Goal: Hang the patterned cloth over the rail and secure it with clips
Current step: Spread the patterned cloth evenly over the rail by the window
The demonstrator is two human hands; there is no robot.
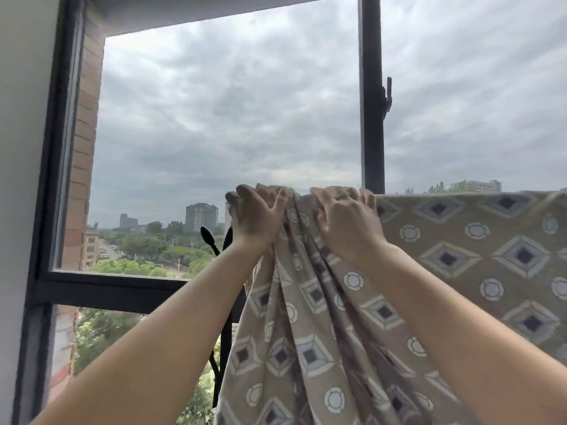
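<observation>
Patterned cloth (460, 256) is draped over the top, flat to the right of the fingers and bunched right under them. Left hand (254, 220) and right hand (346, 223) sit side by side, fingers curled and clamped on that gathered bit, I'd guess to drag it leftward and spread it. The rail is probably under the fold, can't see it. No clips in sight. A black window post (372, 118) rises just behind the right fingers; a metal finial (208, 236) pokes up below-left of the left ones.

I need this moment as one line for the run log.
patterned cloth: draped, flat at right, bunched at left | left hand: grips bunched top | right hand: grips top edge | clips: none seen
</observation>
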